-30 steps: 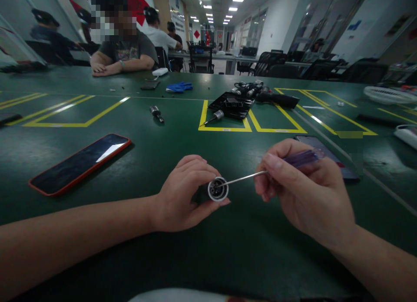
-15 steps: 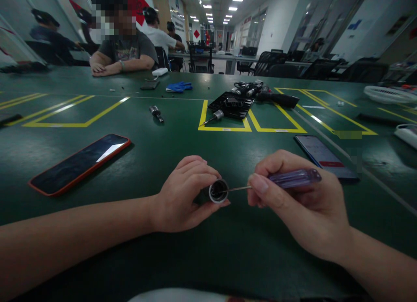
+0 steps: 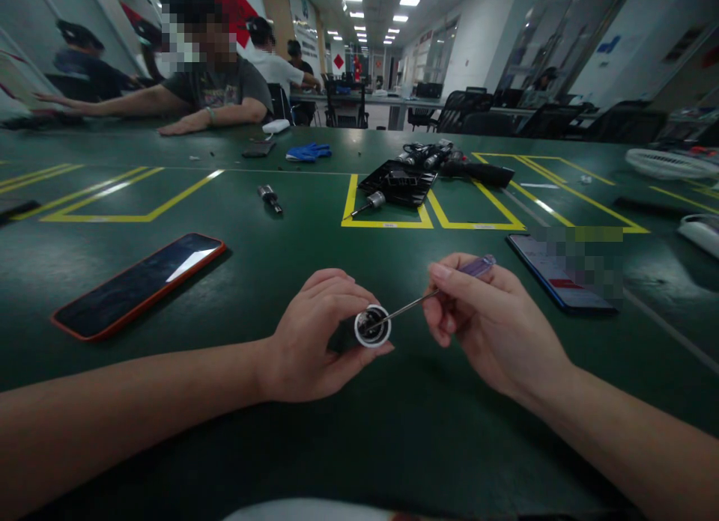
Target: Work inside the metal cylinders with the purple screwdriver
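My left hand (image 3: 320,337) is wrapped round a short hollow cylinder (image 3: 383,332) with a pale rim and a dark inside, its mouth turned towards me. A screwdriver (image 3: 413,304) with a clear purple handle is in my right hand (image 3: 488,319), pinched between thumb and fingers. Its thin metal shaft slants down to the left, and the tip is inside the mouth of the cylinder. What the tip touches in there is too dark to make out.
An orange-cased phone (image 3: 140,285) lies left, another phone (image 3: 562,274) right. Further off are a small metal part (image 3: 270,199), a blue glove (image 3: 308,153), a black bag (image 3: 398,183) and a metal piece with a thin shaft (image 3: 374,200). A person (image 3: 225,87) sits across the green table.
My right hand has tilted the screwdriver more steeply, its handle swinging up and left. The cylinder's mouth has turned slightly upward. The person across has stretched one arm out to the left.
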Demonstrator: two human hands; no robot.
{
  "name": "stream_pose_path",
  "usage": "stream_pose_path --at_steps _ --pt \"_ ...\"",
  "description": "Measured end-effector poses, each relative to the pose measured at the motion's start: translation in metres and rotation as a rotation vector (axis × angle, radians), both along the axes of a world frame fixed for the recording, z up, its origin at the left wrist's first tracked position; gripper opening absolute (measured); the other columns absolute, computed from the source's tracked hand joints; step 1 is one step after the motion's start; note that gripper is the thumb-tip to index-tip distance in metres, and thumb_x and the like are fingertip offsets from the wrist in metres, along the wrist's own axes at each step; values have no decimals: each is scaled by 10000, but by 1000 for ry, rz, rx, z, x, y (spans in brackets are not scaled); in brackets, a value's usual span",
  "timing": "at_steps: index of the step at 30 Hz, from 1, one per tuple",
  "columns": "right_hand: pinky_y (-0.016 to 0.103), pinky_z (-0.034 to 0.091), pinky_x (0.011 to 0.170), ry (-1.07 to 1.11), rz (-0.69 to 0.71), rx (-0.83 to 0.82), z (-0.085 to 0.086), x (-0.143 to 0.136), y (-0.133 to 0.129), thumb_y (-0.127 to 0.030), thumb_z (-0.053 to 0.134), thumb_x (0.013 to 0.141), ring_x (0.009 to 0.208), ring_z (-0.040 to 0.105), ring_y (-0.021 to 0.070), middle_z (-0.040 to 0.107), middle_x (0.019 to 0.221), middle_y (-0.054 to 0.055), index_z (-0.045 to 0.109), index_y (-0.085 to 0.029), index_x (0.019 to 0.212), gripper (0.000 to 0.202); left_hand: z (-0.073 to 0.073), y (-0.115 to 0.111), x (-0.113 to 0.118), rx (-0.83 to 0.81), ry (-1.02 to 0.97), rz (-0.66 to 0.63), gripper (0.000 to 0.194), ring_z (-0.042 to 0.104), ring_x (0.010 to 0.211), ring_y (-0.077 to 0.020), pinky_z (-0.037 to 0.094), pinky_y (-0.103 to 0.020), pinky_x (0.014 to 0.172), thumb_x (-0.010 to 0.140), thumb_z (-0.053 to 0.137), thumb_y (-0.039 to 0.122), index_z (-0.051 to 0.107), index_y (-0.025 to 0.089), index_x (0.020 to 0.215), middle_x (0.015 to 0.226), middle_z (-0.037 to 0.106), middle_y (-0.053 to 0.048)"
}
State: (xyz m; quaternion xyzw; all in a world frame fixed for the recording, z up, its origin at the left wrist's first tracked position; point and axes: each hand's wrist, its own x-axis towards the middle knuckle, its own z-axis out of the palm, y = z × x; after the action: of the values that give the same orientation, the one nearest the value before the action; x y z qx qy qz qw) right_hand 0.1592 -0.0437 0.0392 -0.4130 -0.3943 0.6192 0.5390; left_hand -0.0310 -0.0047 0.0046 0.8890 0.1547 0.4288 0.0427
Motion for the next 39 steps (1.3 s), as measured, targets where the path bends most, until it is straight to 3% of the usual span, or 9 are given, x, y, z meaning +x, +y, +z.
stream_pose_path --at_steps 5,9,13,18,25,27,32,39 --pt "139 395 372 71 -5 -56 -1 1 1 -271 634 744 393 462 54 569 476 -30 516 -161 654 185 -1 0 1 -25 -10 11 353 626 738 -139 464 -367 816 676 717 210 454 180 910 825 650 -18" --pt "146 396 376 5 -41 55 2 4 -1 -261 612 768 399 481 62 574 479 -27 520 -168 659 171 0 1 1 -12 -11 12 357 629 726 -143 467 -368 806 670 719 214 453 181 906 809 652 -19" --pt "157 411 402 -142 -19 241 3 5 -7 -260 605 786 439 522 74 594 517 -27 539 -187 704 128 2 1 2 2 -6 1 333 625 690 -129 472 -353 788 682 708 227 451 185 890 788 648 -7" --pt "173 394 397 -339 -29 347 4 2 -16 -272 581 801 449 509 74 576 527 -27 534 -190 696 142 0 1 0 7 12 -5 353 620 706 -134 469 -364 795 684 710 238 445 188 913 803 648 -16" --pt "195 378 426 -750 -48 626 9 1 -25 -221 586 786 460 481 66 556 555 -25 542 -183 666 133 -2 1 -2 59 96 5 315 616 728 -141 454 -371 798 709 678 214 452 171 924 811 646 -32" --pt "191 377 413 -675 -33 561 6 1 -22 -242 595 782 449 484 68 567 550 -26 538 -185 665 142 -1 0 -2 81 105 12 294 615 713 -138 454 -372 798 721 665 232 454 174 917 804 645 -30" --pt "161 413 382 -136 48 163 -3 1 -5 -298 582 797 406 509 72 596 507 -37 496 -184 702 171 0 -2 0 37 82 32 301 628 730 -138 458 -364 802 714 678 231 458 187 914 825 656 -24" --pt "137 406 374 20 -10 63 -1 1 0 -294 612 767 387 494 59 587 477 -34 486 -169 675 200 2 0 1 -7 -13 7 343 635 693 -140 462 -368 798 676 708 201 450 182 902 796 657 -13"
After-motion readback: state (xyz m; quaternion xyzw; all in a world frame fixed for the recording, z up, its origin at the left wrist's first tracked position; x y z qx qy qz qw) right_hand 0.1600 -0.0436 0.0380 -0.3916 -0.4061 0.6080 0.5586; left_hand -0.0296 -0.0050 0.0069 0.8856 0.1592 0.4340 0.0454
